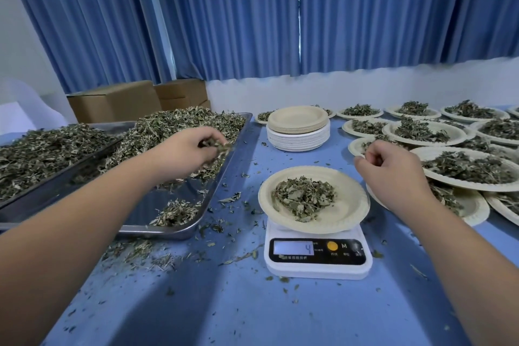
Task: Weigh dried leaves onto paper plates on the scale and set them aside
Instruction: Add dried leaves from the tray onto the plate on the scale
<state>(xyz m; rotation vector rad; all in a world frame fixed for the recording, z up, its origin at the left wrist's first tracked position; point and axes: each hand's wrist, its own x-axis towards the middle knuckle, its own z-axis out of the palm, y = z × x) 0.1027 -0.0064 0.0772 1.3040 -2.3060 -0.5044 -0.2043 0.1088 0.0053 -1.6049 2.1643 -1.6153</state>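
Two bare hands hover over the blue tabletop [252,303]. The left hand [185,149] hangs above the steel tray [179,233] near the tabletop's left edge, its fingers curled round a clump of dried leaves [222,147] just over the heap [182,123] piled at the tray's far end. The right hand [393,171] is beside the far right rim of the paper plate [348,205], fingers curled in and thumb against forefinger; whether it pinches anything I cannot tell. That plate sits on the white scale [317,261] near the middle of the tabletop and carries a small mound of leaves [303,196]; the display reads 4. Filled plates [463,168] overlap along the right edge, and a stack of empty plates [297,129] stands toward the far edge. Loose crumbs litter the surface around the tray.
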